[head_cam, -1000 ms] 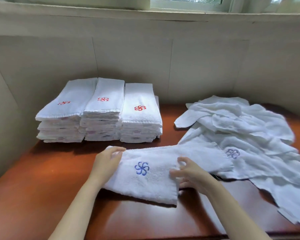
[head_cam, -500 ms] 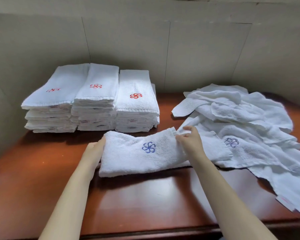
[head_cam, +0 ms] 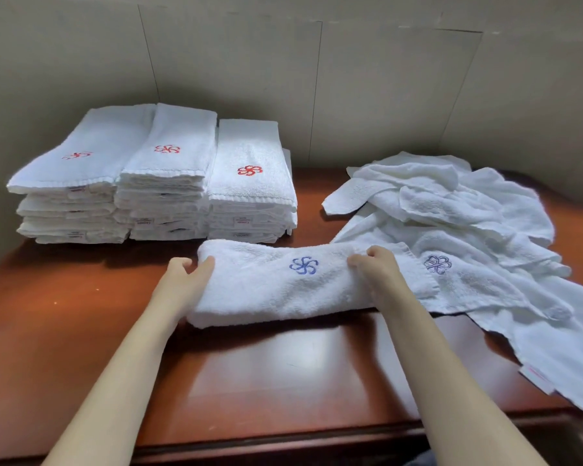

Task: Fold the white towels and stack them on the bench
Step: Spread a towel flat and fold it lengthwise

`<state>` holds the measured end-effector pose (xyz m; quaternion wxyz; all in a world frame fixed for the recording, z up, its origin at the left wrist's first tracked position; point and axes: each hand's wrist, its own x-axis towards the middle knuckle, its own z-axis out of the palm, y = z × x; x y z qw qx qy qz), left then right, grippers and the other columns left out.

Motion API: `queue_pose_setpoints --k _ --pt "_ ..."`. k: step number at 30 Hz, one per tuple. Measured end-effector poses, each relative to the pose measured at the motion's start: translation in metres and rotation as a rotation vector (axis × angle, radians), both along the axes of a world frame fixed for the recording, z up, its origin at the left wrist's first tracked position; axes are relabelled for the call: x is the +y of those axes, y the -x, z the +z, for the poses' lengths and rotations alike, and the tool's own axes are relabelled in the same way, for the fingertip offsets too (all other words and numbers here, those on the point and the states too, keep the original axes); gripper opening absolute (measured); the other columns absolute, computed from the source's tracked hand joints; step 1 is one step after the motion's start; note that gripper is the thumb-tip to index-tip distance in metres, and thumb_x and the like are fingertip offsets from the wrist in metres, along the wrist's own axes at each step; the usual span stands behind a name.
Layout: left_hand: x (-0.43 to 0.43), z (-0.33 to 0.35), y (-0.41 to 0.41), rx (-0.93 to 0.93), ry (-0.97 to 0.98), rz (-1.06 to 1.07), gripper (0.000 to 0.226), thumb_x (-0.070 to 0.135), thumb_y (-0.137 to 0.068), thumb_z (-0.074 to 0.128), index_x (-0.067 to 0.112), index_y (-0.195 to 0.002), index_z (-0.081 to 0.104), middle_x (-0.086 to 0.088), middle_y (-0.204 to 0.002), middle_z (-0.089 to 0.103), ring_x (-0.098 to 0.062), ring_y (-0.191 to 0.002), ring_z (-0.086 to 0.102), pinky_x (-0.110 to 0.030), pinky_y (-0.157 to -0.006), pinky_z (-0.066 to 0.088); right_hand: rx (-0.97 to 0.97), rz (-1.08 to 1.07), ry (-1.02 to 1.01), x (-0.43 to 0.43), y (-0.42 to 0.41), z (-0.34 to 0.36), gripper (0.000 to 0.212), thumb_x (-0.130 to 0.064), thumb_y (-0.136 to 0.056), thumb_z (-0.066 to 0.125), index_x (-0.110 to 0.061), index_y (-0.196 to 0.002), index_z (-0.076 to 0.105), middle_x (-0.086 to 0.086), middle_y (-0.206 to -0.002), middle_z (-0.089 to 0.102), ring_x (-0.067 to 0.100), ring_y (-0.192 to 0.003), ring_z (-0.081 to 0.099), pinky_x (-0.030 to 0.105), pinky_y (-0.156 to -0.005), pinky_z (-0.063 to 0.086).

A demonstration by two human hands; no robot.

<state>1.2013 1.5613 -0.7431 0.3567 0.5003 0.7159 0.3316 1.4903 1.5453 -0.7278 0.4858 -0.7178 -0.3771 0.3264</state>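
So the folded towel point(head_cam: 280, 284) lies on the desk point(head_cam: 300, 364) with its long axis running left to right, blue logo up, right in front of the stacks point(head_cam: 155, 183). The left hand point(head_cam: 182, 284) has the left end, thumb on top and the other fingers point(head_cam: 179, 264) curled at the end edge, so it's holding the cloth. The right hand point(head_cam: 377, 274) is curled over the top about two thirds along, gripping it there; the right end pokes out past it onto the loose pile point(head_cam: 468, 237).

The key bit: the stacks sit just behind the towel and off to the left, and their towels run front to back. My guess is it needs roughly a quarter turn as it goes up and back. The left hand is nearer the stacks, so it probably leads while the right swings round. That free right end could flop open on the way.
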Motion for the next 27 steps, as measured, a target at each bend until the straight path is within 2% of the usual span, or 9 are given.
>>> queue_pose_setpoints --k 2,4,6,8,11,15,19,24,27 --pt "-0.003 0.0 -0.006 0.042 0.018 -0.023 0.074 0.057 -0.083 0.057 0.015 -0.14 0.036 -0.005 -0.136 0.049 -0.025 -0.119 0.05 -0.034 -0.094 0.039 0.01 -0.077 -0.034 -0.001 -0.01 0.001 0.035 -0.003 -0.076 0.064 -0.019 -0.063 0.036 -0.005 -0.059 0.035 0.013 -0.055 0.035 0.02 -0.044 0.031" --pt "-0.006 0.003 -0.01 0.085 0.03 -0.049 0.074 0.056 -0.079 0.063 0.014 -0.135 0.038 -0.003 -0.124 0.054 -0.023 -0.109 0.053 -0.032 -0.088 0.041 -0.023 -0.084 -0.009 -0.005 -0.012 -0.001 0.021 -0.006 -0.076 0.066 -0.017 -0.085 0.051 -0.005 -0.072 0.05 0.017 -0.07 0.051 0.023 -0.064 0.041" --pt "-0.007 0.003 -0.012 0.077 0.057 -0.074 0.067 0.05 -0.077 0.069 0.013 -0.126 0.044 0.0 -0.111 0.058 -0.021 -0.1 0.057 -0.033 -0.083 0.044 -0.085 -0.036 0.039 -0.009 -0.014 -0.007 0.031 -0.011 -0.079 0.066 -0.015 -0.106 0.053 0.001 -0.088 0.059 0.021 -0.087 0.057 0.029 -0.081 0.046" --pt "-0.008 0.006 -0.012 -0.028 0.097 -0.118 0.057 0.037 -0.077 0.075 0.007 -0.12 0.051 -0.003 -0.102 0.064 -0.018 -0.089 0.064 -0.028 -0.07 0.048 -0.092 0.017 0.03 -0.013 -0.015 -0.007 0.034 -0.01 -0.08 0.067 -0.012 -0.112 0.055 0.008 -0.101 0.064 0.024 -0.095 0.061 0.035 -0.09 0.047" --pt "-0.007 0.026 0.004 -0.15 0.087 -0.193 0.063 0.027 -0.065 0.084 -0.001 -0.116 0.058 -0.01 -0.096 0.07 -0.015 -0.079 0.068 -0.022 -0.057 0.048 -0.037 0.086 -0.023 -0.021 -0.015 0.002 0.031 -0.003 -0.08 0.068 -0.009 -0.109 0.059 0.013 -0.1 0.068 0.025 -0.092 0.066 0.036 -0.085 0.053" --pt "-0.004 0.045 0.044 -0.05 -0.024 -0.09 0.091 0.044 -0.046 0.086 0.008 -0.123 0.053 -0.013 -0.11 0.065 -0.025 -0.094 0.065 -0.034 -0.07 0.049 0.158 0.216 -0.2 -0.029 0.002 0.021 0.03 0.004 -0.082 0.066 -0.015 -0.104 0.058 0.0 -0.07 0.067 0.006 -0.057 0.064 0.018 -0.053 0.05" --pt "-0.008 0.02 0.044 0.218 0.058 0.051 0.086 0.042 -0.076 0.076 0.005 -0.141 0.034 -0.017 -0.14 0.046 -0.033 -0.121 0.049 -0.038 -0.093 0.04 0.007 0.212 -0.251 -0.03 0.01 0.028 0.03 -0.005 -0.081 0.068 -0.031 -0.089 0.057 0.001 -0.075 0.065 0.016 -0.071 0.061 0.03 -0.071 0.047" --pt "-0.005 0.01 0.016 0.377 0.067 -0.029 0.075 0.054 -0.086 0.056 0.005 -0.138 0.033 -0.016 -0.134 0.051 -0.034 -0.119 0.05 -0.037 -0.088 0.038 0.032 0.052 -0.347 -0.018 -0.006 0.038 0.03 -0.005 -0.079 0.068 -0.031 -0.087 0.057 -0.001 -0.078 0.066 0.016 -0.073 0.063 0.037 -0.077 0.051" --pt "-0.005 0.005 0.007 0.52 0.089 -0.038 0.077 0.061 -0.085 0.049 0.007 -0.137 0.031 -0.015 -0.134 0.049 -0.038 -0.12 0.049 -0.042 -0.093 0.042 -0.036 0.029 -0.243 -0.008 -0.019 0.029 0.03 -0.005 -0.079 0.068 -0.021 -0.103 0.06 0.007 -0.089 0.066 0.021 -0.078 0.062 0.034 -0.076 0.051"
